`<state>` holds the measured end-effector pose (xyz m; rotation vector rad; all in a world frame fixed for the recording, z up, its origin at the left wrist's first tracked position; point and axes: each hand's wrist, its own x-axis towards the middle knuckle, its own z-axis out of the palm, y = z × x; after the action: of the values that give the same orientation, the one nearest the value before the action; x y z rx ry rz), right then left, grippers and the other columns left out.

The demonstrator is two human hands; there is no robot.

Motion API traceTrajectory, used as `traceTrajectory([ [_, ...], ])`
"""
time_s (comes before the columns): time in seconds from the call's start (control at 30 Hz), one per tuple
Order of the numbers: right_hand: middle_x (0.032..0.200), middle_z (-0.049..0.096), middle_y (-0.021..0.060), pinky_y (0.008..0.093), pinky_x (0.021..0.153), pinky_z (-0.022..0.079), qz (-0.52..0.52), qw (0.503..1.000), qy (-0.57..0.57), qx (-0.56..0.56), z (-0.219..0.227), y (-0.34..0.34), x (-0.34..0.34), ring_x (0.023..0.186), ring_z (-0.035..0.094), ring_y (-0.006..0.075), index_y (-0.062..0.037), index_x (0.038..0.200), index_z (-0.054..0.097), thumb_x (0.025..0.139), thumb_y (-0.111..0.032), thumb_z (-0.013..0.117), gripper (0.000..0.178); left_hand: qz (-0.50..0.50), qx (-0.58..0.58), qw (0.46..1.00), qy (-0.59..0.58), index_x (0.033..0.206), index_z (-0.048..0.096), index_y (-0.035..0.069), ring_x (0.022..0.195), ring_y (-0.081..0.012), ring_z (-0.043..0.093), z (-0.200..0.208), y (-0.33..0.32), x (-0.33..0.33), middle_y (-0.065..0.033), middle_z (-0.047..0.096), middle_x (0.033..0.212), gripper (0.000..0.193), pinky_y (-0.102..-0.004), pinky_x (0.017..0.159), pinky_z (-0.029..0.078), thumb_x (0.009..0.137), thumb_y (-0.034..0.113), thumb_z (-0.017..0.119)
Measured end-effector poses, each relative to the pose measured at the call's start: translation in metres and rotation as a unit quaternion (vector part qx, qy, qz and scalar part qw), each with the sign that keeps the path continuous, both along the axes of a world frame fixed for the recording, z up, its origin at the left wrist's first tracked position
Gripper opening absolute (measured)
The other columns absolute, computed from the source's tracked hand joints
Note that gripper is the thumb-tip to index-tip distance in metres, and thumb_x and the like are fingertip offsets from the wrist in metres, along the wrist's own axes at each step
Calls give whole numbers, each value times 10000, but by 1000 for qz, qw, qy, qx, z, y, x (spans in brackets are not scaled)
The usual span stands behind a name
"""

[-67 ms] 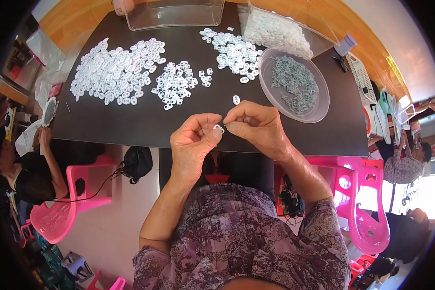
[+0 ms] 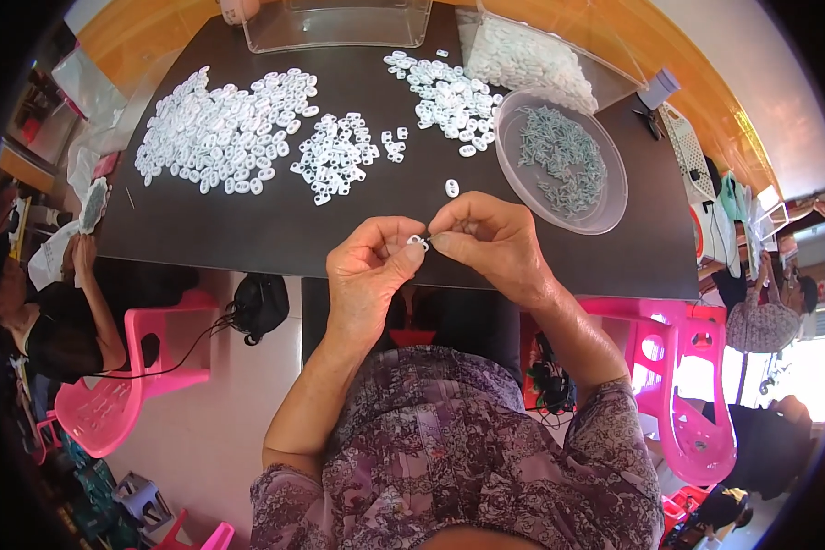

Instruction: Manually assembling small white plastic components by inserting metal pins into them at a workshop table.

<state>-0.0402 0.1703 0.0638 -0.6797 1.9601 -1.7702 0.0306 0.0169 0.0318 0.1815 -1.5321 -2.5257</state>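
Observation:
Between its thumb and forefinger, my left hand (image 2: 368,266) pinches a small white plastic piece with holes (image 2: 418,242). Right beside it, the thumb and forefinger of my right hand (image 2: 488,240) are pressed together, with a tiny dark tip at their ends; what they hold is too small to name. Both hands meet over the near edge of the dark table (image 2: 247,225). Just beyond them lies a single white oval piece with two holes (image 2: 452,188). A clear round tray (image 2: 620,197) of small grey-green pieces (image 2: 564,156) stands beyond my right hand.
Farther back are a large pile of white oval pieces (image 2: 215,133), a smaller pile of white pieces (image 2: 335,156) and another pile (image 2: 454,101). A clear bin (image 2: 339,41) and a bag of white pieces (image 2: 532,64) stand behind. Dark-handled pliers (image 2: 650,123) lie right. Pink chairs (image 2: 96,417) flank me; other people sit nearby.

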Motion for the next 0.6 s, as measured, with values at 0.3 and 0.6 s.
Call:
traceTrajectory([
  [0.3,867,605,48,224,726,469,-17,998,-36,-45,-4,-3,9,811,578,87,29,940,576,803,10,634,151,-39,16,999,-17,914,591,-28,633,-93,565,0,-3,5,-62,619,789,119,-199,550,451,848,66,624],
  [0.6,871,600,42,210,711,463,-26,999,-12,-36,-6,-8,14,798,572,76,23,936,580,797,32,628,148,-17,-45,999,-24,976,625,-1,644,-41,533,-3,-1,12,-1,609,784,146,-166,561,433,873,100,607],
])
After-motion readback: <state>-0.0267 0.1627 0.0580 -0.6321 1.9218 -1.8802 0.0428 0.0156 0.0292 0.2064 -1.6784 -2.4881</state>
